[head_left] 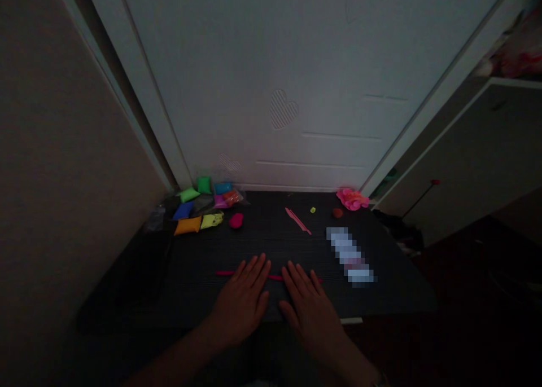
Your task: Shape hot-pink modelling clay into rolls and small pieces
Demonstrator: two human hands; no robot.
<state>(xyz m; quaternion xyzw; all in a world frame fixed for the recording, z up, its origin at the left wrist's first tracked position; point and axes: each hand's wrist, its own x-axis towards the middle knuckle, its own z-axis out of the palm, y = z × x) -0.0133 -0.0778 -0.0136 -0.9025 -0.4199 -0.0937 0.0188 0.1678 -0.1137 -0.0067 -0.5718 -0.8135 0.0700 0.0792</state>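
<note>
Both my hands lie flat, palms down, on a dark table [199, 263]. My left hand [243, 299] and my right hand [309, 305] sit side by side with fingers stretched out, pressing on a long thin pink clay strand [223, 273] that pokes out left of the left fingers and shows between the hands. Neither hand grips anything. Farther back lie a pink clay ball [236, 220] and a pink plastic modelling tool [297, 220].
Several coloured clay packets [199, 209] are heaped at the table's back left. A pink shaped clay piece [352, 199], a small red lump [337, 212] and a tiny yellow bit [313, 210] lie at the back right. A white door stands behind; a cabinet is on the right.
</note>
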